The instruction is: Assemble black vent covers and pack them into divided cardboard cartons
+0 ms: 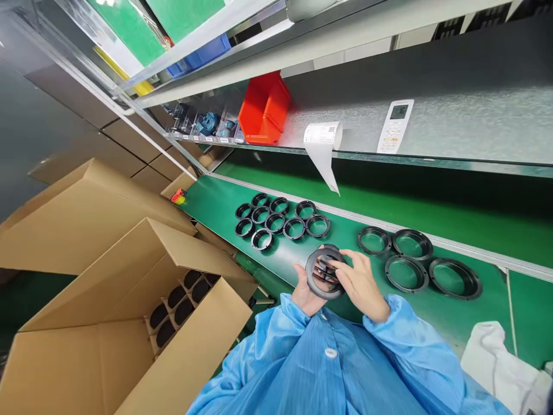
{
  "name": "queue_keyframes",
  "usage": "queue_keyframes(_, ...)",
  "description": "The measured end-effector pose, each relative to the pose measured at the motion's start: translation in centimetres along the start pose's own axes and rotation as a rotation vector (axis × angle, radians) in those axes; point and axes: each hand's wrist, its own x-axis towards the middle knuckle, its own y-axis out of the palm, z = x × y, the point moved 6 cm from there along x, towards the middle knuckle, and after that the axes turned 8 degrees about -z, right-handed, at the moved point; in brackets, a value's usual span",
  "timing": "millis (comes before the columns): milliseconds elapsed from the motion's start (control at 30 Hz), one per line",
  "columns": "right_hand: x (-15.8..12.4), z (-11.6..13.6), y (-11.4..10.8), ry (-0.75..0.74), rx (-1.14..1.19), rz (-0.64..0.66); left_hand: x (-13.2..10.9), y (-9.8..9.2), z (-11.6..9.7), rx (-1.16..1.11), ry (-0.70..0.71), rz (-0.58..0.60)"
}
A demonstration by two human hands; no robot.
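Both my hands hold one black plastic ring (311, 271) just in front of my chest, above the near edge of the green belt (354, 242). My left hand (305, 295) cups it from below. My right hand (360, 283) grips its right side, fingers reaching across the opening. A second dark part seems to sit inside the ring. On the belt beyond lie several small black rings (276, 222) in a cluster, and several larger black rings (417, 262) to the right.
An open cardboard box (129, 323) with dividers and dark round parts stands at my left. A red bin (263, 109), a remote control (395, 125) and a paper label (322, 144) sit on the shelf behind. A white cloth (496, 357) lies at right.
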Motion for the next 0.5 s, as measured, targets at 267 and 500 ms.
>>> queue_keyframes(267, -2.7, -0.6, -0.7, 0.305, 0.32, 0.024, -2.2, -0.1, 2.3, -0.035, -0.173, 0.042)
queue_keyframes(500, -8.0, 1.5, 0.5, -0.025, 0.015, 0.132, -2.1, -2.4, 5.8, -0.04, -0.363, -0.114)
